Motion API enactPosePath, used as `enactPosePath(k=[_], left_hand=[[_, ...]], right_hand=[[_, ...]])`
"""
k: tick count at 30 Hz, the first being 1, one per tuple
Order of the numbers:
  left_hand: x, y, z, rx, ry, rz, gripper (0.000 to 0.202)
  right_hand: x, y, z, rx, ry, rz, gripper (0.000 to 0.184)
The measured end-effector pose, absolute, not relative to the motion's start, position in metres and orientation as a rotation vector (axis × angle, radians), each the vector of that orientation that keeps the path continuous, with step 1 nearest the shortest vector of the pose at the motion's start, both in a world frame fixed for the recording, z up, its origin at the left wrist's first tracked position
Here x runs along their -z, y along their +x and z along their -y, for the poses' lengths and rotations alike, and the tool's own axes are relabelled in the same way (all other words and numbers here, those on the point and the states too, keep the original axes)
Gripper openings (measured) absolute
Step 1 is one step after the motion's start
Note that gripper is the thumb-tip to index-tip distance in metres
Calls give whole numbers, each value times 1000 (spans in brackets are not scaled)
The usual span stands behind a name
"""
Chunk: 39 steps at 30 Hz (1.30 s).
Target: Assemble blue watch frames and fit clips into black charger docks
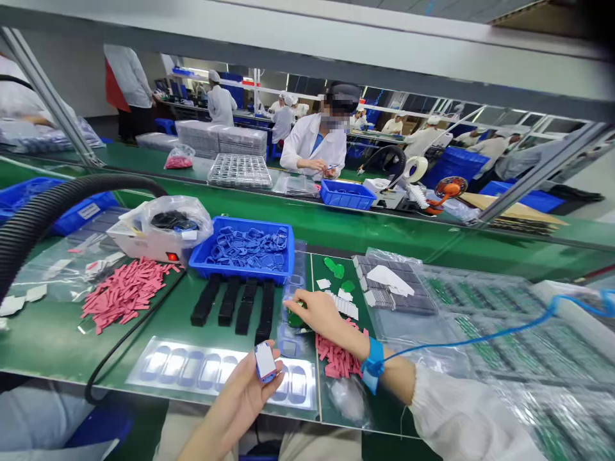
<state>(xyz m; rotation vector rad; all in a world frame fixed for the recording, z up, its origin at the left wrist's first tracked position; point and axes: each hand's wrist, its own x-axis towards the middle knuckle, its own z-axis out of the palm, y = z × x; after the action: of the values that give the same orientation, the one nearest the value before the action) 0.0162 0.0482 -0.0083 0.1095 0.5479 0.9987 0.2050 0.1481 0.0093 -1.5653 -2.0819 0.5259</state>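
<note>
My left hand is closed around a small blue plastic housing topped with a white rectangular pad, held above the table's front edge. Farther forward, my right hand reaches left over a strip of clear film, its fingers bent and apart. Under its fingers lies a green piece, partly hidden by the hand. A blue wrist strap with a coiled cord is on my right wrist. Pink strips lie beneath the forearm, and white pads lie just beyond the hand.
A blue bin of blue frames stands behind rows of black parts. A sheet of oval stickers lies in front. Pink strips are heaped left, near a black hose. Clear trays cover the right. Co-workers sit opposite.
</note>
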Motion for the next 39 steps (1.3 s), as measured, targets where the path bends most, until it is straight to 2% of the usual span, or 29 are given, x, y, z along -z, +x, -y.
enactPosePath(k=[6,12,16,20,23,27,29,34,39], left_hand=[[7,15,-48,-980,108,-496,23],[9,14,-49,-978,103,-508,27],[2,13,-47,-965,127,-531,27],[-13,21,-38,-969,192,-572,27],[-21,36,-26,-994,243,-563,36],[-24,53,-8,-996,233,-545,37],[-24,55,-2,-1008,219,-578,35],[-23,52,5,-996,217,-641,35],[-26,53,9,-936,209,-612,33]], right_hand=[[-11,220,-156,-623,-1577,1958,35],[-20,232,-146,-1004,-1553,1702,48],[-36,235,-124,-1273,-1543,1509,43],[-53,227,-88,-1352,-1454,1298,37],[-53,212,-56,-1232,-1298,1152,37],[-39,195,-17,-874,-1298,1206,12],[-36,193,-5,-654,-1338,1295,9],[-47,203,1,-205,-1232,1801,32],[-53,213,7,51,-1159,2059,58]])
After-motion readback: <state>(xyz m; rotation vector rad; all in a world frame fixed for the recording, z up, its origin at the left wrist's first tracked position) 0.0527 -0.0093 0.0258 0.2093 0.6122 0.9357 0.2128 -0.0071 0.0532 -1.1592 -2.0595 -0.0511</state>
